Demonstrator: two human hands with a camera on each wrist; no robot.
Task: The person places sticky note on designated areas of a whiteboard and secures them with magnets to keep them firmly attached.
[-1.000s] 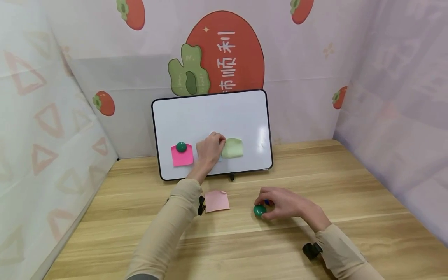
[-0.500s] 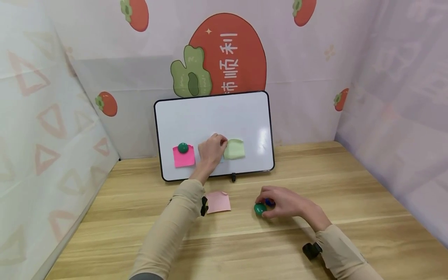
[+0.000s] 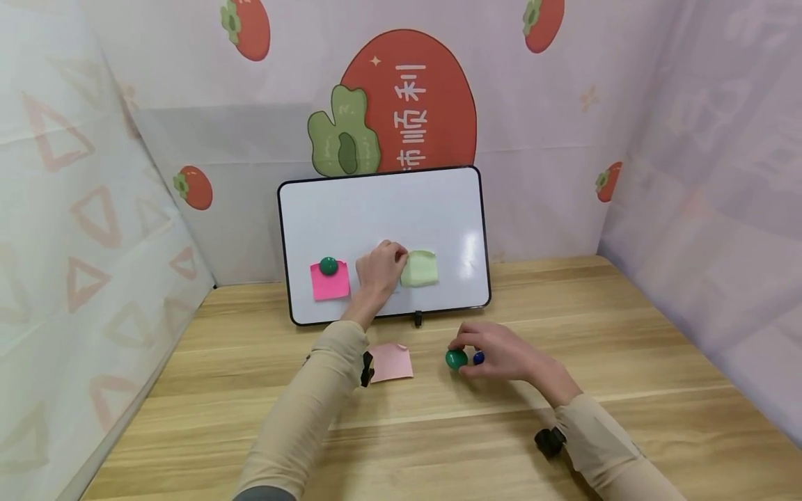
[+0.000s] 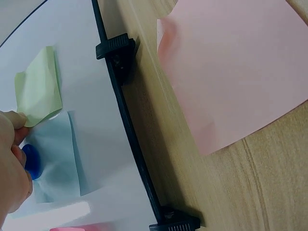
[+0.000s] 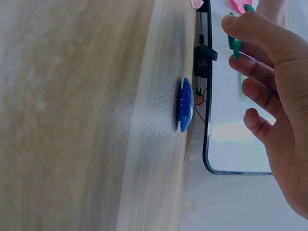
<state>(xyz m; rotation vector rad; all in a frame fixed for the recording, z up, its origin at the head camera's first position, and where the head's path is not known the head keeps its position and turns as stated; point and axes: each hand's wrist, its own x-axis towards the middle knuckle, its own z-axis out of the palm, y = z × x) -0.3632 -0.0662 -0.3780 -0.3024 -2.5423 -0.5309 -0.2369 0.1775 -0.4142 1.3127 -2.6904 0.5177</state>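
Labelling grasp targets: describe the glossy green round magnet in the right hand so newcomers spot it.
Find the black-framed whiteboard on the wooden table. In front of it, the right hand pinches the glossy green round magnet. It alone is green and held: the blue round magnet lies on the table, and the green lookalike sits on the whiteboard's bright-pink paper note.

Head view: left arm [image 3: 303, 414] runs from bottom, left of centre, up to mid-frame. Left hand [image 3: 379, 268] near frame centre, back of hand facing camera, fingertips [image 4: 14, 118] pinched, pointing right. Right arm [image 3: 610, 445] enters at lower right, angled up-left. Right hand [image 3: 501, 353] right of centre, lower than the other, thumb-and-finger grip facing left. Right wrist view: remaining fingers [image 5: 260, 92] loosely curled, spread apart.
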